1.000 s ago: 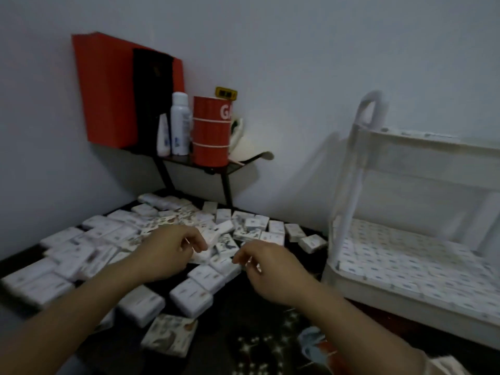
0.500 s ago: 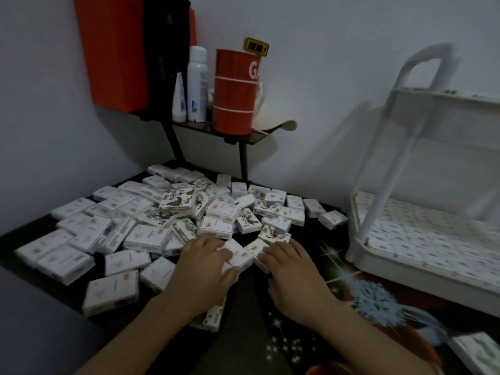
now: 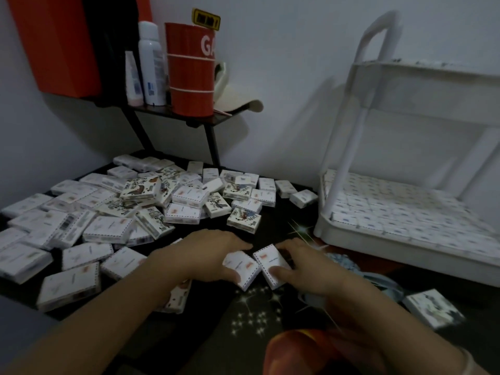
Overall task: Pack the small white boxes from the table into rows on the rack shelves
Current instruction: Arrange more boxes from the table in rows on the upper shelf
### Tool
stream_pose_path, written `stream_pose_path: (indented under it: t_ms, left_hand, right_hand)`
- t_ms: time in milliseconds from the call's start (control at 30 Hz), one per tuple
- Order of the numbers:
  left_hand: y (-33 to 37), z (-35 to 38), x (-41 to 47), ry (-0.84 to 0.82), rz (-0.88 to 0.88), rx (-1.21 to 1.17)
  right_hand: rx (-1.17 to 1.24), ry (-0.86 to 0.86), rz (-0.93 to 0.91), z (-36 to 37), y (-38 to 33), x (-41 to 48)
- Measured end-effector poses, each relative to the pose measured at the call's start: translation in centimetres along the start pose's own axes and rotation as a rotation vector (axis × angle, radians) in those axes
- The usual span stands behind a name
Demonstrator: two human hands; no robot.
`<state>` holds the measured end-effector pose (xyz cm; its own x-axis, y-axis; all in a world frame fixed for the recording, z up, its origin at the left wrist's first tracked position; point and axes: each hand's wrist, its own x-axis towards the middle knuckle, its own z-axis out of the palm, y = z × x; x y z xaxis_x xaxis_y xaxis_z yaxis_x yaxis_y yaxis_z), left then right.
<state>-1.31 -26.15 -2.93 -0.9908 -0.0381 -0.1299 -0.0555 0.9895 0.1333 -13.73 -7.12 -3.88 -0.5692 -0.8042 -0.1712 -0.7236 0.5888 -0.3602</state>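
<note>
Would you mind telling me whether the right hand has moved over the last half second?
Yes. The right hand, pinching a small white box, has shifted right, away from the pile and nearer the white rack.

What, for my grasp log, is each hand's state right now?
Left hand: closed, pinching a small white cardboard box between fingers and thumb.
Right hand: closed, pinching the neighbouring small white cardboard box.

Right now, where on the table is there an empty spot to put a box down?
Bare dark table lies between the box pile and the rack, and on the starry patch at the table's near edge. The table's left and back are heaped; the rack's lower shelf is covered in boxes.
</note>
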Motion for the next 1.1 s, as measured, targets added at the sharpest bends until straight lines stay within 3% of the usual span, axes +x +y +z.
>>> stream_pose_path:
  t_ms: [67,200,400,567,733,833,933,1033,1100]
  left_hand:
    - [-0.1,-0.4,0.1,-0.072,0.009,-0.043]
    - [0.5,0.0,0.3,0.025,-0.016,-0.097]
    - [2.9,-0.7,1.1,0.2,-0.023,-0.286]
    - [6.3,-3.1,2.1,0.279,0.028,-0.331]
    - [10.3,-7.7,2.9,0.346,0.108,-0.41]
    - [12.9,-13.4,3.8,0.432,0.204,-0.429]
    - [15.5,-20.6,5.1,0.626,0.297,-0.431]
    - [17.7,-26.7,7.1,0.901,0.337,-0.545]
    - [19.0,-29.8,8.9,0.991,0.355,-0.66]
  right_hand:
    - [0.189,0.004,0.004,-0.1,0.6,-0.7]
    - [0.427,0.0,0.002,-0.5,2.0,-2.6]
    - [0.37,-0.038,0.003,-1.7,4.0,-5.9]
    - [0.567,-0.083,0.052,-2.7,5.5,-8.7]
    - [0.838,0.098,0.099,-6.4,6.7,-11.9]
    - [0.793,0.199,0.033,-10.5,6.5,-13.7]
    - [0.67,0.396,-0.026,-16.0,5.9,-15.0]
    - [0.754,0.555,-0.094,-21.6,5.3,-15.5]
    - [0.77,0.682,-0.136,-24.9,4.9,-15.4]
